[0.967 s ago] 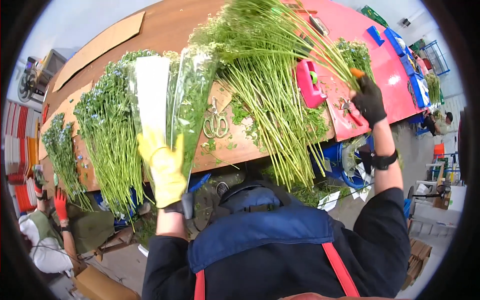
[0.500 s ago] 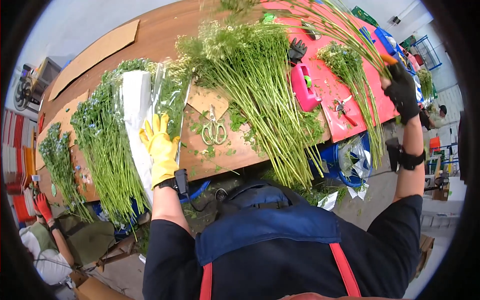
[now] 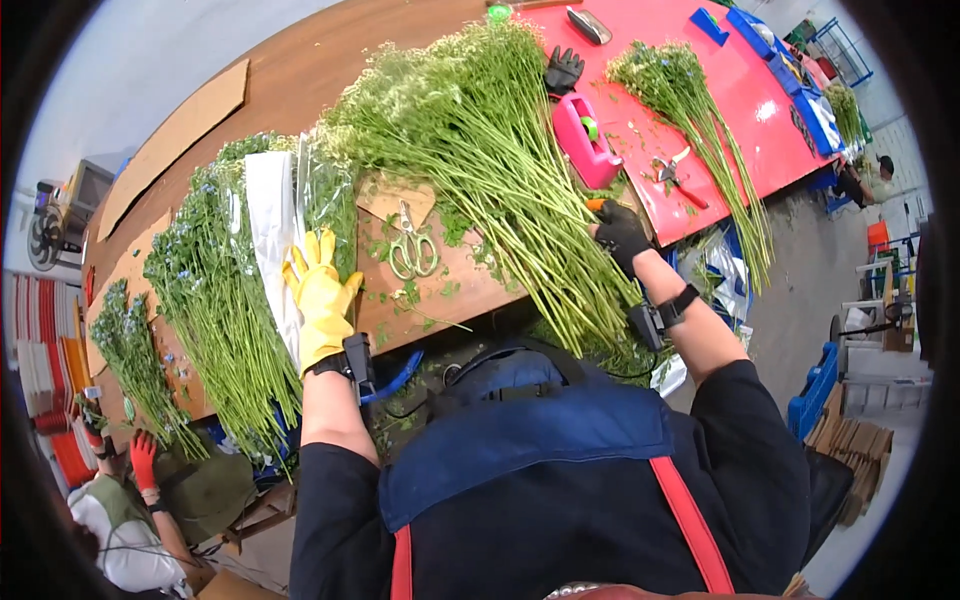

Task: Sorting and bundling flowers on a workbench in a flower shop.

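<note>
My left hand (image 3: 322, 300), in a yellow rubber glove, lies with fingers spread on a white wrapping sheet (image 3: 270, 205) and clear plastic sleeves (image 3: 328, 190). My right hand (image 3: 622, 237), in a black glove with something orange by a finger, is closed at the right edge of the stems of a large bunch of small whitish flowers (image 3: 500, 190). Its fingertips are partly hidden against the stems. Between my hands lie scissors (image 3: 412, 250) with pale looped handles. Beyond my right hand stands a pink tape dispenser (image 3: 584, 140).
Blue-flowered bunches (image 3: 205, 260) lie left, and another bunch (image 3: 690, 110) rests on the red sheet (image 3: 740, 130). Red-handled pruning shears (image 3: 680, 182) and a spare black glove (image 3: 564, 72) lie there. A co-worker's red-gloved hand (image 3: 143, 458) shows at lower left.
My right hand has come down and left from the far right, bringing long stems onto the large bunch. My left hand has stayed on the wrapping. The co-worker's red-gloved hand has shifted right.
</note>
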Action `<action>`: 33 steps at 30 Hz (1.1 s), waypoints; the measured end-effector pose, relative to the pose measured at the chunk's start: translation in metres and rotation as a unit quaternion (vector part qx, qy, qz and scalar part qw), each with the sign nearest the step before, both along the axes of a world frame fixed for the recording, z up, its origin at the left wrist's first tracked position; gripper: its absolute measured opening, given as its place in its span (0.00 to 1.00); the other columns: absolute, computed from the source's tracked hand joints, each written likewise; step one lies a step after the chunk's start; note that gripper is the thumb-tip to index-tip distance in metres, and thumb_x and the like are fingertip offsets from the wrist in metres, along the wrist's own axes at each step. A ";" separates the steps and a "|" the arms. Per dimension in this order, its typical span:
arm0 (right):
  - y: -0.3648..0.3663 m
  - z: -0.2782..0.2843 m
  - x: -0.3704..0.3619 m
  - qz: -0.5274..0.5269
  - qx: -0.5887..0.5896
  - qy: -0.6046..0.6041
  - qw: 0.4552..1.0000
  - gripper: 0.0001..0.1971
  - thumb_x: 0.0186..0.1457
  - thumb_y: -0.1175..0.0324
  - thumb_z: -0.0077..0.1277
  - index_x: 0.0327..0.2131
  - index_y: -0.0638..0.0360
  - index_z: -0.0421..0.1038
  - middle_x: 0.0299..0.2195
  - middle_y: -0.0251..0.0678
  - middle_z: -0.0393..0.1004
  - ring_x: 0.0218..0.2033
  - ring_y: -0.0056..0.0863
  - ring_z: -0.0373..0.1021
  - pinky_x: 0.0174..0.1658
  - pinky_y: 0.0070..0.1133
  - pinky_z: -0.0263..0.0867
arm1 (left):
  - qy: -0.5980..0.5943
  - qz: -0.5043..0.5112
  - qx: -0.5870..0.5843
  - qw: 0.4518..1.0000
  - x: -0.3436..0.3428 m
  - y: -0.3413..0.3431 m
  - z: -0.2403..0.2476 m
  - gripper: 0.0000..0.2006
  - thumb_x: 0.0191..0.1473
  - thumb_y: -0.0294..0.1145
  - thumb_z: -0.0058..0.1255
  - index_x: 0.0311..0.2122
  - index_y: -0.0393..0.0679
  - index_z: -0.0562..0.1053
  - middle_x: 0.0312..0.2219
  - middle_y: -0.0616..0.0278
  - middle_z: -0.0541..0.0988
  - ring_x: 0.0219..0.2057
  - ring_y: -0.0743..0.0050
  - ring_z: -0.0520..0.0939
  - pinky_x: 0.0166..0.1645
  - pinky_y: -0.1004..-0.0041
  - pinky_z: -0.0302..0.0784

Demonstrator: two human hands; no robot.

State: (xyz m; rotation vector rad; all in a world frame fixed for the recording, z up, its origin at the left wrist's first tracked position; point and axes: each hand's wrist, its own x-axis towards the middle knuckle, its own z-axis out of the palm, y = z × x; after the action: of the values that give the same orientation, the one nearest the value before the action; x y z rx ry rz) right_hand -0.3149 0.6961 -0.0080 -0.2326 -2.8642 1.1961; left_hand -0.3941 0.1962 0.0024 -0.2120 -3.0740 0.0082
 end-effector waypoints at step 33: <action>0.029 0.334 -0.103 0.107 0.325 0.192 0.920 0.21 0.49 0.61 0.59 0.46 0.56 0.69 0.28 0.40 0.75 0.29 0.28 0.72 0.35 0.25 0.66 | 0.079 0.063 0.041 0.994 0.062 -0.018 -0.016 0.47 0.36 0.45 0.64 0.63 0.48 0.54 0.61 0.50 0.56 0.62 0.42 0.55 0.62 0.39 0.41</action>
State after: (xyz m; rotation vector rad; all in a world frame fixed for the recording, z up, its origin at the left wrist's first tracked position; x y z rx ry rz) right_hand -0.4182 0.7248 0.3256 0.3075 -2.7701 0.2005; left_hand -0.3322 0.1783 -0.0139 -0.0132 -2.9164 -0.0900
